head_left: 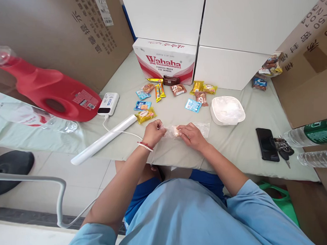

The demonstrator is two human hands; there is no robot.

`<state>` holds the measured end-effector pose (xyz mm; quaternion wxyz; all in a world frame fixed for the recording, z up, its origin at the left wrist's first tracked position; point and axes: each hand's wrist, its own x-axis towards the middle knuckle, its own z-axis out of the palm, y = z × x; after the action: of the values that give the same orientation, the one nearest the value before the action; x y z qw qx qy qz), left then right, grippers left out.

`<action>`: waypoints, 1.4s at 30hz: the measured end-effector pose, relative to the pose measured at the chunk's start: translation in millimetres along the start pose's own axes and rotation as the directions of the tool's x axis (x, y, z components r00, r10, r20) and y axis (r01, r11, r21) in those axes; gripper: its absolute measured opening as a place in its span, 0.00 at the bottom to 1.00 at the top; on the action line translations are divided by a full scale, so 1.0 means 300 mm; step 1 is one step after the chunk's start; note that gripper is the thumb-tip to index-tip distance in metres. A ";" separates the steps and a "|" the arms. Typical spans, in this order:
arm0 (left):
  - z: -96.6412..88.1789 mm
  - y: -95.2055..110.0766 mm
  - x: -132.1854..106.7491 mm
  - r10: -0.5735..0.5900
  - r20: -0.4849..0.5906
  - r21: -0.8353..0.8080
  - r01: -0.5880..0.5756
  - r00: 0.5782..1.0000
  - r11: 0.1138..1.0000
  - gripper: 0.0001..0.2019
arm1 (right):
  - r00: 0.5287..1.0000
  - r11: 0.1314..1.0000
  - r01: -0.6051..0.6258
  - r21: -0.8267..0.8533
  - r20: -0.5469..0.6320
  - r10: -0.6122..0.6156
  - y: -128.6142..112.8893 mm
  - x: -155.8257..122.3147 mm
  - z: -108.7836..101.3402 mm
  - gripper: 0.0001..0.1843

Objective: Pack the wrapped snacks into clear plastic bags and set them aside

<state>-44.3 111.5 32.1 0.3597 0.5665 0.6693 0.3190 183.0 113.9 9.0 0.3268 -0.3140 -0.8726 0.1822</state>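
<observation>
Light-blue shirt fills the foreground. Over the table's near edge, the left grip pinches clear plastic film; the right grip grasps a pale piece between the 2 hands. Beyond lie 1 white container, scattered snack packets and 1 Wahaha box.

- Front of the desk: left hand, right hand, plastic bag between them!
- Behind, snack packets, before the carton.
- Right, the tub; farther right, phone beside keys.
- Left, power bank.
</observation>
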 end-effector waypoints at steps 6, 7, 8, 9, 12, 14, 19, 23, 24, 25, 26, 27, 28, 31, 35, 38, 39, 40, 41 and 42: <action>0.112 0.123 -0.032 -0.027 0.025 -0.258 0.032 0.999 0.966 0.08 | 1.000 1.000 0.027 0.008 0.001 -0.027 -0.003 -0.002 0.001 0.14; 0.127 0.135 -0.044 0.013 0.016 -0.219 -0.010 1.000 0.976 0.09 | 0.999 0.999 0.032 0.027 0.009 -0.032 0.000 -0.007 -0.003 0.14; 0.139 0.145 -0.058 0.070 0.005 -0.155 -0.068 0.998 0.986 0.09 | 0.999 0.998 0.031 0.057 0.015 -0.032 0.004 -0.013 -0.008 0.14; 0.147 0.151 -0.072 0.139 0.002 -0.065 -0.138 0.990 0.988 0.10 | 1.000 0.995 0.014 0.098 0.014 -0.016 0.010 -0.020 -0.015 0.14; 0.161 0.159 -0.113 0.292 0.075 0.294 -0.301 0.954 0.907 0.13 | 0.978 0.944 -0.179 0.276 -0.056 0.202 0.031 -0.051 -0.041 0.15; 0.169 0.162 -0.137 0.295 0.130 0.490 -0.320 0.947 0.811 0.13 | 0.879 0.862 -0.365 0.352 -0.174 0.443 0.048 -0.075 -0.059 0.18; 0.188 0.175 -0.171 0.294 0.194 0.696 -0.342 0.936 0.631 0.13 | 0.702 0.763 -0.646 0.034 -0.366 0.611 0.097 -0.143 -0.070 0.26; 0.197 0.178 -0.181 0.278 0.200 0.723 -0.333 0.940 0.605 0.16 | 0.738 0.737 -0.670 -0.088 -0.185 0.648 0.112 -0.180 -0.074 0.12; 0.198 0.176 -0.183 0.272 0.203 0.728 -0.331 0.940 0.601 0.17 | 0.745 0.748 -0.661 -0.062 -0.178 0.643 0.111 -0.181 -0.085 0.10; 0.199 0.173 -0.185 0.266 0.209 0.733 -0.330 0.941 0.595 0.18 | 0.743 0.755 -0.656 -0.022 -0.193 0.640 0.106 -0.176 -0.100 0.09; 0.200 0.169 -0.188 0.258 0.216 0.737 -0.331 0.942 0.590 0.19 | 0.735 0.755 -0.655 0.027 -0.210 0.645 0.099 -0.164 -0.117 0.09; 0.201 0.164 -0.190 0.250 0.220 0.740 -0.328 0.943 0.587 0.20 | 0.722 0.748 -0.660 0.076 -0.214 0.658 0.089 -0.146 -0.136 0.09; 0.204 0.161 -0.192 0.243 0.223 0.740 -0.326 0.944 0.588 0.21 | 0.713 0.737 -0.666 0.112 -0.197 0.673 0.076 -0.121 -0.152 0.10; 0.214 0.159 -0.196 0.246 0.226 0.724 -0.331 0.943 0.605 0.22 | 0.745 0.750 -0.656 0.076 -0.091 0.661 0.025 -0.011 -0.175 0.08; 0.222 0.171 -0.192 0.234 0.254 0.701 -0.346 0.938 0.623 0.21 | 0.805 0.800 -0.578 -0.161 0.050 0.592 -0.033 0.156 -0.128 0.06; 0.204 0.157 -0.187 0.205 0.257 0.649 -0.325 0.945 0.687 0.21 | 0.771 0.781 -0.546 -0.304 0.184 0.610 -0.051 0.222 -0.079 0.08; 0.192 0.143 -0.185 0.217 0.251 0.603 -0.328 0.943 0.727 0.22 | 0.770 0.784 -0.525 -0.330 0.209 0.603 -0.052 0.225 -0.068 0.09; 0.179 0.124 -0.183 0.241 0.239 0.535 -0.334 0.941 0.776 0.23 | 0.779 0.793 -0.502 -0.345 0.218 0.588 -0.051 0.220 -0.059 0.09; 0.166 0.102 -0.178 0.264 0.203 0.450 -0.329 0.943 0.830 0.23 | 0.795 0.804 -0.479 -0.353 0.214 0.567 -0.050 0.209 -0.052 0.09; 0.155 0.079 -0.172 0.266 0.129 0.357 -0.295 0.955 0.886 0.23 | 0.813 0.815 -0.456 -0.356 0.205 0.545 -0.048 0.193 -0.047 0.09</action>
<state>12.6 65.2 33.1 0.2208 0.7268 0.6145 0.2130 152.4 143.5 53.2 0.0819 -0.5482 -0.8132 0.1774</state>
